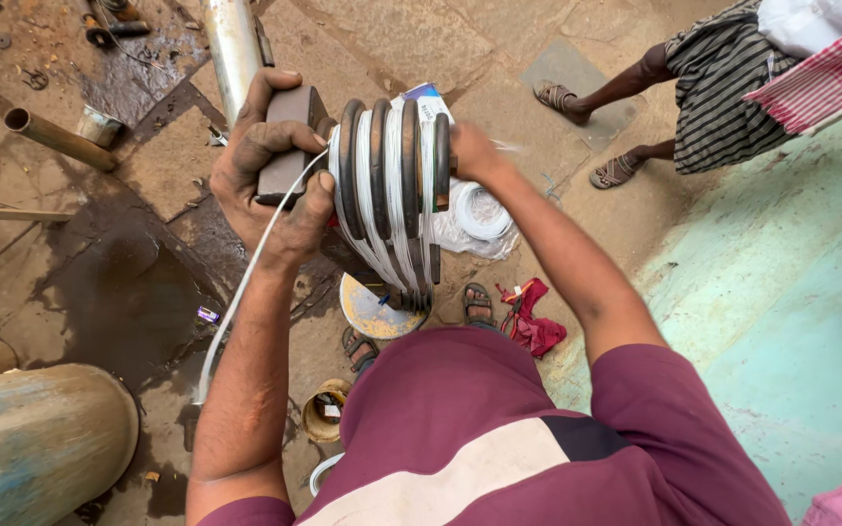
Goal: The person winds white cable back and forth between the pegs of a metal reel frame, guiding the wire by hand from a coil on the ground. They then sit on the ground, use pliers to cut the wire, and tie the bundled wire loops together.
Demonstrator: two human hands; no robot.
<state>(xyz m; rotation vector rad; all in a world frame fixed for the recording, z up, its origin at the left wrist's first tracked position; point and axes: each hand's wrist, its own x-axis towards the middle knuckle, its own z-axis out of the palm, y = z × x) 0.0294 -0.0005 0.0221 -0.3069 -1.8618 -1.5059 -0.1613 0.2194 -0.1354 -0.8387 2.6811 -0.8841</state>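
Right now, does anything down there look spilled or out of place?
Yes. A dark wet-looking stain spreads over the stone floor under the left hand, as if something spilled. A red rag lies crumpled by the person's sandalled foot.

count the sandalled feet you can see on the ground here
4: the bystander's two feet at upper right, and the wearer's own two below the winding former. None seems hidden.
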